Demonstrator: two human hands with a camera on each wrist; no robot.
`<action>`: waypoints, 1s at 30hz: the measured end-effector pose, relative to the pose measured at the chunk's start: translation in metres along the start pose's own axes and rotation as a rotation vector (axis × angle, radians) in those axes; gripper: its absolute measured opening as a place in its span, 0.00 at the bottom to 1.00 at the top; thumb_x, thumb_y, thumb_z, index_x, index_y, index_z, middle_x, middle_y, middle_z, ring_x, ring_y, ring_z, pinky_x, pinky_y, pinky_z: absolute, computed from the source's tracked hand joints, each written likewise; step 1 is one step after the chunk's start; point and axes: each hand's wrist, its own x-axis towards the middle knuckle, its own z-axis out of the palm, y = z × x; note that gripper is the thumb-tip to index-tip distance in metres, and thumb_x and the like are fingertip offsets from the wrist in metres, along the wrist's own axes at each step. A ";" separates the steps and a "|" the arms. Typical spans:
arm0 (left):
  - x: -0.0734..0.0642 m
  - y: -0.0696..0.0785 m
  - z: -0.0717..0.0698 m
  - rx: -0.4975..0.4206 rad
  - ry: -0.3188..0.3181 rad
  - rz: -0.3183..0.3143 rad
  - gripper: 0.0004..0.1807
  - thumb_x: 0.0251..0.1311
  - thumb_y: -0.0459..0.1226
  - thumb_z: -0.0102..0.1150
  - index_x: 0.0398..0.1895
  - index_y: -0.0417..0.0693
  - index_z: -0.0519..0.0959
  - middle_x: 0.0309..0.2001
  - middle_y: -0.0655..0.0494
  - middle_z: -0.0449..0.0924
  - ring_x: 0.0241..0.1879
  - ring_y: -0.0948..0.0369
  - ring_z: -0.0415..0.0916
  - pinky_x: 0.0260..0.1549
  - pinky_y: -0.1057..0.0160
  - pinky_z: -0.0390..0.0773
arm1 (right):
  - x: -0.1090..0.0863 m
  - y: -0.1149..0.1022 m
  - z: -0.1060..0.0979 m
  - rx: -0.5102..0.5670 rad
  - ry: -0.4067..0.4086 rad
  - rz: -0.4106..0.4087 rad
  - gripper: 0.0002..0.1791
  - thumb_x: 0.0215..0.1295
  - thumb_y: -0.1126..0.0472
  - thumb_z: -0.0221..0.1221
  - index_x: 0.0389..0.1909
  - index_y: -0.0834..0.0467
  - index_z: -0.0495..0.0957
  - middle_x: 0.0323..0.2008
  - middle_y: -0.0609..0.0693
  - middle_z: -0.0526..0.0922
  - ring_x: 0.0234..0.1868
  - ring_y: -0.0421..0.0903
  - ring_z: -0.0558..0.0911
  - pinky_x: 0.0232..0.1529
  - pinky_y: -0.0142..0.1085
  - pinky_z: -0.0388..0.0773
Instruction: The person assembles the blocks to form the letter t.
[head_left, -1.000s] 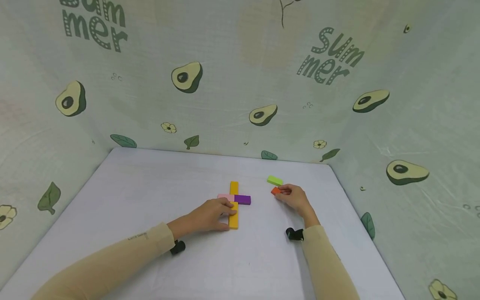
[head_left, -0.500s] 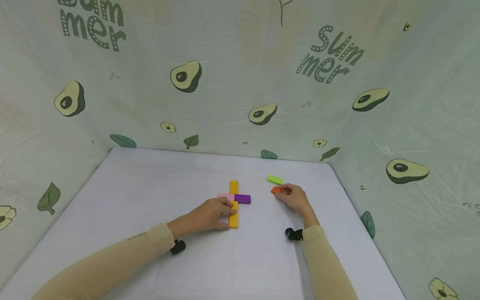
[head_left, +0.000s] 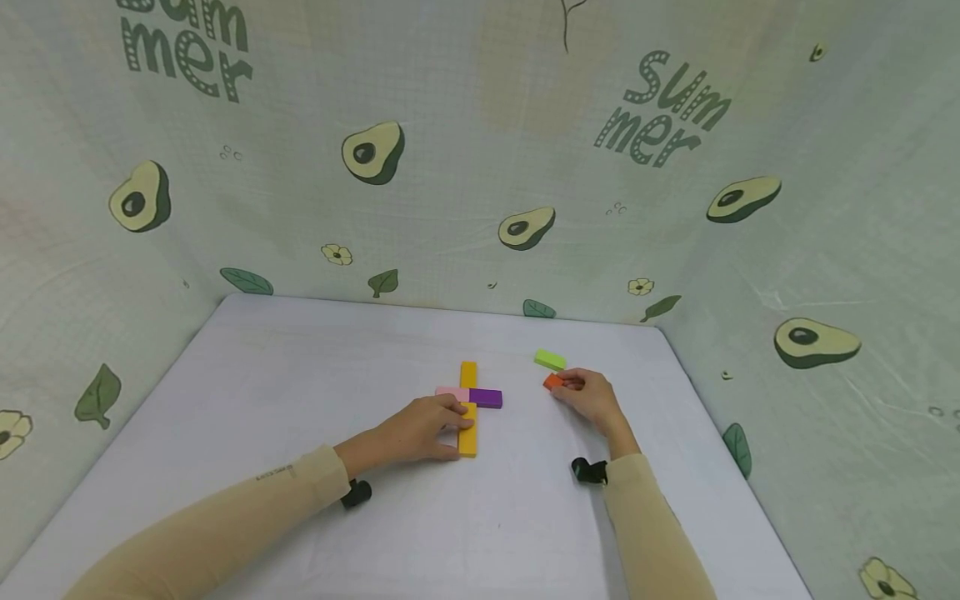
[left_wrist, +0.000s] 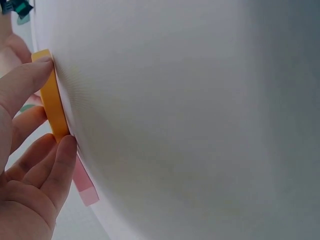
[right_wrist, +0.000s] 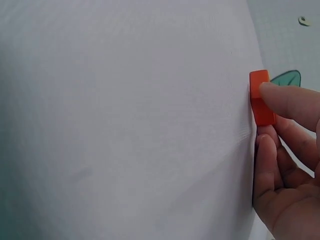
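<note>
Right grip [head_left: 588, 396] pinched orange block [right_wrist: 263, 112] at bench [head_left: 510, 517], near green block [head_left: 551, 360]. Left grip [head_left: 420, 429] pinched near yellow block [head_left: 467, 447], beside pink block [head_left: 450, 392] and purple block [head_left: 486, 398]. No shift over last second; placing seemed paused.

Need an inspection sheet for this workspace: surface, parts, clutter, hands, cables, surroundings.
Surface: white tabletop.
Job's things: near yellow block, far yellow block, pink block and purple block laid out as a cross, pink left, purple right; orange block and lime block further right, lime beyond orange.
Clutter: nothing seen.
Grippers: left hand grips the near yellow block; right hand pinches the orange block.
Cables: nothing seen.
Surroundings: curtain printed with avocados, leaves and "summer" lettering, behind and on both sides.
</note>
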 end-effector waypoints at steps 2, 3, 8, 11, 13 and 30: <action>0.000 0.000 0.000 -0.002 0.000 -0.002 0.29 0.59 0.48 0.80 0.62 0.48 0.86 0.62 0.54 0.82 0.59 0.58 0.81 0.61 0.59 0.82 | 0.000 0.001 0.000 -0.007 0.007 0.006 0.23 0.71 0.55 0.70 0.63 0.59 0.82 0.56 0.58 0.83 0.53 0.53 0.79 0.55 0.44 0.78; 0.000 0.001 0.000 -0.001 -0.001 -0.004 0.29 0.59 0.48 0.80 0.62 0.49 0.86 0.62 0.54 0.82 0.59 0.58 0.81 0.61 0.59 0.82 | 0.001 0.001 0.001 -0.012 0.009 0.008 0.23 0.70 0.55 0.70 0.63 0.59 0.82 0.56 0.58 0.83 0.53 0.53 0.79 0.54 0.43 0.78; 0.000 0.002 -0.001 0.006 -0.007 -0.015 0.29 0.59 0.48 0.80 0.63 0.49 0.86 0.62 0.54 0.82 0.59 0.57 0.81 0.61 0.58 0.82 | 0.000 0.003 0.002 -0.020 0.019 0.005 0.23 0.70 0.54 0.70 0.63 0.58 0.83 0.55 0.57 0.84 0.52 0.52 0.79 0.52 0.42 0.79; -0.001 0.003 -0.002 -0.001 -0.009 -0.022 0.29 0.59 0.48 0.80 0.63 0.49 0.86 0.62 0.54 0.82 0.59 0.57 0.81 0.61 0.59 0.82 | -0.001 0.005 0.002 -0.022 0.023 -0.006 0.24 0.70 0.54 0.70 0.63 0.58 0.83 0.55 0.57 0.84 0.53 0.53 0.80 0.55 0.45 0.79; -0.001 0.003 -0.002 -0.005 -0.009 -0.025 0.29 0.59 0.48 0.80 0.63 0.49 0.86 0.62 0.55 0.82 0.59 0.58 0.80 0.61 0.59 0.82 | -0.002 0.005 0.003 -0.021 0.026 -0.010 0.24 0.70 0.54 0.70 0.63 0.58 0.83 0.55 0.58 0.85 0.54 0.53 0.80 0.57 0.48 0.79; -0.001 -0.001 0.000 -0.015 0.000 -0.007 0.29 0.59 0.47 0.80 0.63 0.48 0.86 0.62 0.55 0.82 0.58 0.59 0.81 0.60 0.61 0.82 | -0.014 -0.004 0.004 0.015 0.019 -0.006 0.23 0.68 0.55 0.71 0.61 0.57 0.84 0.53 0.56 0.86 0.52 0.53 0.81 0.50 0.41 0.80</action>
